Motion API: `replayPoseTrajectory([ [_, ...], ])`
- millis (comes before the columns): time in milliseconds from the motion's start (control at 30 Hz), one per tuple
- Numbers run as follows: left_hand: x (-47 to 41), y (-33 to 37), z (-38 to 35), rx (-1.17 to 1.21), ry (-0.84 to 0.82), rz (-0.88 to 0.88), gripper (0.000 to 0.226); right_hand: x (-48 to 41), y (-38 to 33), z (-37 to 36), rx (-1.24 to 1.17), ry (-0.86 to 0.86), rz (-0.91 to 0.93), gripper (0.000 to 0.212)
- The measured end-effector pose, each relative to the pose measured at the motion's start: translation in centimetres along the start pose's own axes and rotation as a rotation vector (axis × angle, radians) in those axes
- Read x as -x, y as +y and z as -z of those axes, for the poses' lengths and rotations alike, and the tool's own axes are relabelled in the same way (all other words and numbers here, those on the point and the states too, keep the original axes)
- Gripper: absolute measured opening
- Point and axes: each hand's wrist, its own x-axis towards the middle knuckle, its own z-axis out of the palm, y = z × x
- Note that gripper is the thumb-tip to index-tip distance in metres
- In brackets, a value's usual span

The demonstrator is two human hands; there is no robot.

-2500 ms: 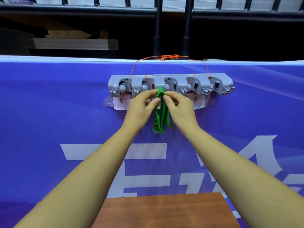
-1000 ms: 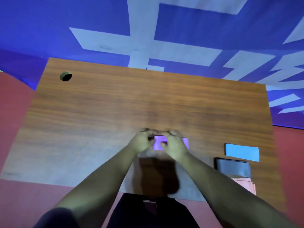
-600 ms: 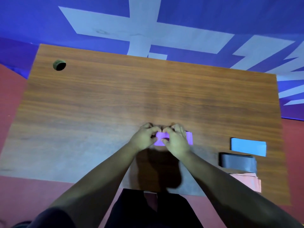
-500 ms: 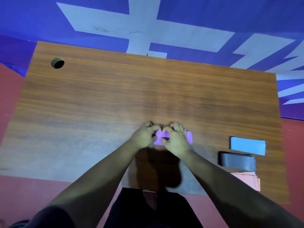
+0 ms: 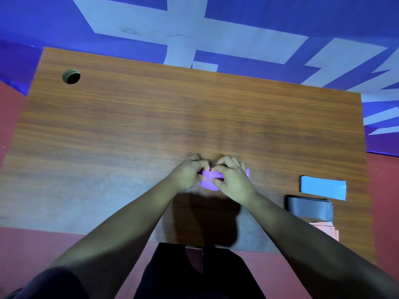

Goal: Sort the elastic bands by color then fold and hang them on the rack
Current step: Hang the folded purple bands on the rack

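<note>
In the head view the purple band point(image 5: 212, 180) lies on the near middle of the table point(image 5: 151, 126), its long axis running left to right, directly under both hands. The left hand point(image 5: 186, 174) pinches its left end with curled fingers. The right hand point(image 5: 232, 180) pinches the middle and hides most of the right half. The band looks thin, matte and layered, probably part-folded. The rack is out of view.

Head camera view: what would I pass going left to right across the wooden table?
Round hole → left hand → right hand, both pinching the purple band → blue folded band. The grey band and pink band overlap it sideways.
</note>
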Motion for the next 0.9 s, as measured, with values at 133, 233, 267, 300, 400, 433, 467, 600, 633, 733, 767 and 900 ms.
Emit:
replayPoseTrajectory([
  [133, 0.6, 0.4, -0.2, -0.013, 0.044, -0.04, 0.028, 0.8, 0.2, 0.1, 0.009, 0.03, 0.102, 0.017],
  [233, 1.0, 1.3, 0.1, -0.066, 0.076, -0.092, 0.03, 0.7, -0.1, 1.2, -0.063, -0.024, 0.07, 0.009],
  [267, 1.0, 1.6, 0.4, -0.066, 0.078, -0.11, 0.03, 0.7, -0.2, 2.0, -0.102, -0.056, 0.039, 0.007],
  [300, 1.1, 2.0, 0.9, -0.065, 0.065, -0.127, 0.029, 0.6, -0.2, 2.9, -0.148, -0.093, 0.002, 0.006],
  [400, 1.5, 4.0, 3.4, -0.019, -0.028, -0.192, 0.024, 0.4, -0.5, 6.1, -0.357, -0.213, -0.089, 0.011],
  [433, 1.7, 5.0, 4.5, 0.023, -0.06, -0.209, 0.022, 0.3, -0.7, 7.3, -0.428, -0.227, -0.09, 0.019],
  [467, 1.8, 6.1, 5.7, 0.064, -0.085, -0.218, 0.024, 0.1, -1.0, 8.6, -0.491, -0.233, -0.088, 0.024],
  [600, 3.1, 10.8, 10.4, 0.12, -0.113, -0.184, 0.017, -0.4, -3.1, 14.4, -0.658, -0.239, -0.02, 0.02],
  [633, 3.5, 12.1, 11.6, 0.146, -0.109, -0.18, 0.017, -0.5, -3.7, 16.0, -0.687, -0.235, -0.003, 0.018],
  [733, 5.2, 15.6, 15.2, 0.257, -0.076, -0.198, 0.017, -0.5, -5.5, 20.5, -0.762, -0.195, 0.016, 0.012],
  [767, 5.9, 16.8, 16.3, 0.266, -0.066, -0.217, 0.016, -0.4, -5.9, 22.0, -0.784, -0.179, 0.009, 0.008],
  [900, 8.3, 21.2, 19.8, 0.1, -0.005, -0.284, 0.067, 0.5, -7.8, 27.1, -0.884, -0.073, -0.008, 0.004],
])
